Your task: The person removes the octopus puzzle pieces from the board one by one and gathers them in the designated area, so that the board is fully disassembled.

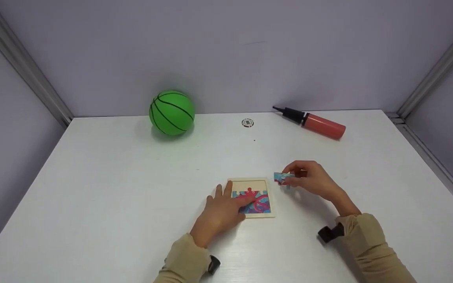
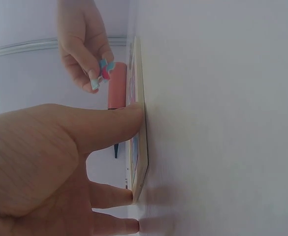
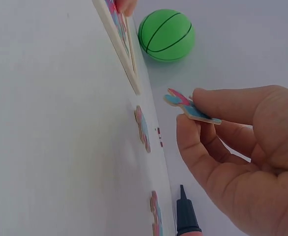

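A square wooden puzzle tray [image 1: 272,215] lies on the white table, its lower part filled with pieces of a pink and blue picture and bare wood [image 1: 252,184] at the top. My left hand [image 1: 220,210] rests on its left side, fingers spread, one fingertip over the picture; the thumb [image 2: 119,125] touches the near edge. Right of the tray, my right hand [image 1: 315,181] pinches a blue and pink puzzle piece [image 3: 195,112] between thumb and fingers, raised above the table. Two more puzzle pieces, one closer to the tray [image 3: 143,130] and one farther [image 3: 156,214], lie on the table.
Toward the back left sits a green ball [image 1: 172,113] with black lines. A red and black hand pump [image 1: 323,125] lies at the back right. Between them is a round printed mark [image 1: 247,123] on the table. Pale walls [image 1: 226,59] enclose the back and sides.
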Tool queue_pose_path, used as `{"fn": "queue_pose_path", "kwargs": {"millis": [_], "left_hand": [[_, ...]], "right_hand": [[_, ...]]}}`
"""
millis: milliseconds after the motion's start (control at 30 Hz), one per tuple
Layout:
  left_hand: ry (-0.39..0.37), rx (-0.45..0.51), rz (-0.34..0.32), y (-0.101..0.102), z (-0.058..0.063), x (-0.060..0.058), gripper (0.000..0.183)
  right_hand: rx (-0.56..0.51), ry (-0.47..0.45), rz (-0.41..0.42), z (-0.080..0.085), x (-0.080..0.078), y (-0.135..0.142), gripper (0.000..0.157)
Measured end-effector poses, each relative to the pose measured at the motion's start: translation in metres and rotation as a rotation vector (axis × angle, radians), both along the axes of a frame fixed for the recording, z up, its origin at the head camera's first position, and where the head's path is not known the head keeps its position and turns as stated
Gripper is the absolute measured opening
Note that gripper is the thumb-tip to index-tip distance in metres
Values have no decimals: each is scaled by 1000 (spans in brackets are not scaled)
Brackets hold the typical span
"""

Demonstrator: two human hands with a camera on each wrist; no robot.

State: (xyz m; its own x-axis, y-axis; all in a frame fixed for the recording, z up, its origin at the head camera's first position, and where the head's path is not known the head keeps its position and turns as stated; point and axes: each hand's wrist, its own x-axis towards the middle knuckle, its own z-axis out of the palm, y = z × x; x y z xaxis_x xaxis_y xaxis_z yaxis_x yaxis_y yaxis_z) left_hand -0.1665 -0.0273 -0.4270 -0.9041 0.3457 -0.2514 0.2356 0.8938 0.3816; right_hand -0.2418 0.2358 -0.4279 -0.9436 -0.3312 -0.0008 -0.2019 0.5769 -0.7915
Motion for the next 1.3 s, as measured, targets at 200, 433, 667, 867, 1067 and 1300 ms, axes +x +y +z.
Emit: {"fn": "queue_pose_path", "kwargs": {"millis": [200,433,667,867,1067,1300], "left_hand": [[16,3,-18,-2,0,-2,52],[-5,20,-13,-2,0,-1,52],[-2,23,-22,-1,4,1,53],[11,13,-24,-5,7,1,53],[21,17,-26,-9,6,3,53],[31,9,-37,-10,7,3,53]], "right_hand": [[6,25,-50,5,0,21,25],[-24,6,-83,9,2,44,26],[26,-2,-128,8,10,73,27],[50,13,-152,10,12,88,29],[57,-2,-169,7,9,98,30],[88,6,-170,-2,4,104,28]]}}
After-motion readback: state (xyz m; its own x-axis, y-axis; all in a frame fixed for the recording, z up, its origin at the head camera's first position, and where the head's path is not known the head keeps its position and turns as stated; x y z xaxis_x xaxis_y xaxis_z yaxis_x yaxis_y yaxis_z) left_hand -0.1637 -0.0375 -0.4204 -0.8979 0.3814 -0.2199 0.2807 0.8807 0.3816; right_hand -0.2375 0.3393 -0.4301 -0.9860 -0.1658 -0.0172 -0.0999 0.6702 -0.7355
